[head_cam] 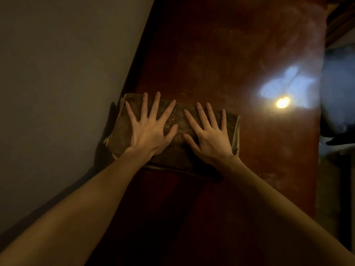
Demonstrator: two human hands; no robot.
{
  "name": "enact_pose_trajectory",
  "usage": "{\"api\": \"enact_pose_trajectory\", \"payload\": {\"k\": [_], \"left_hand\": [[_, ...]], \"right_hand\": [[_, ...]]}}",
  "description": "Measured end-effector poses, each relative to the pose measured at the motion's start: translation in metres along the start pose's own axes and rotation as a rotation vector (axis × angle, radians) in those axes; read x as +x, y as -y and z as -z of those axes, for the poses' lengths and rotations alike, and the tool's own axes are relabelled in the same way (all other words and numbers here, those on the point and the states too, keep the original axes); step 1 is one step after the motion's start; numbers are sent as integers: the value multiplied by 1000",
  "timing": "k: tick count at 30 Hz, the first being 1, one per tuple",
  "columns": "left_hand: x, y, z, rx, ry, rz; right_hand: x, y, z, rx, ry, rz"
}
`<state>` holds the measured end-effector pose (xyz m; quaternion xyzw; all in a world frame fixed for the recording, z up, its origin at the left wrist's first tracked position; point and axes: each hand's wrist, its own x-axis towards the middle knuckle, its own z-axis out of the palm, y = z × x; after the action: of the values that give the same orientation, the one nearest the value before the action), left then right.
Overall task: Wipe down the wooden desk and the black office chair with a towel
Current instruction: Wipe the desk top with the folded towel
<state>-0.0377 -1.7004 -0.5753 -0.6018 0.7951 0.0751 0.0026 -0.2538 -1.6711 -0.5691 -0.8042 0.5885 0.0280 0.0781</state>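
Note:
A folded brownish towel point(177, 148) with a pale hem lies flat on the reddish-brown wooden desk point(221, 60), close to the desk's left edge. My left hand point(148, 129) presses flat on the towel's left half, fingers spread wide. My right hand point(209, 135) presses flat on its right half, fingers also spread. Neither hand curls around the cloth. Both bare forearms reach in from the bottom of the view. The black office chair cannot be made out with certainty.
A plain grey wall point(57, 73) runs along the desk's left edge. A bright light reflection point(282, 102) glares on the desk to the right. Past the desk's right edge are dark, blurry shapes point(338, 112). The room is dim.

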Motion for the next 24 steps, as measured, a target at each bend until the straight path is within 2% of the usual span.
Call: {"api": "enact_pose_trajectory", "payload": {"k": [6, 14, 21, 24], "left_hand": [[-15, 2, 2, -17, 6, 8], [-101, 10, -5, -29, 4, 7], [-217, 19, -21, -82, -75, 45], [-263, 17, -25, -55, -58, 65]], "right_hand": [[-14, 13, -4, 6, -31, -42], [-77, 60, -17, -14, -19, -27], [-169, 124, -37, 20, -59, 142], [-203, 146, -44, 58, -37, 173]]}}
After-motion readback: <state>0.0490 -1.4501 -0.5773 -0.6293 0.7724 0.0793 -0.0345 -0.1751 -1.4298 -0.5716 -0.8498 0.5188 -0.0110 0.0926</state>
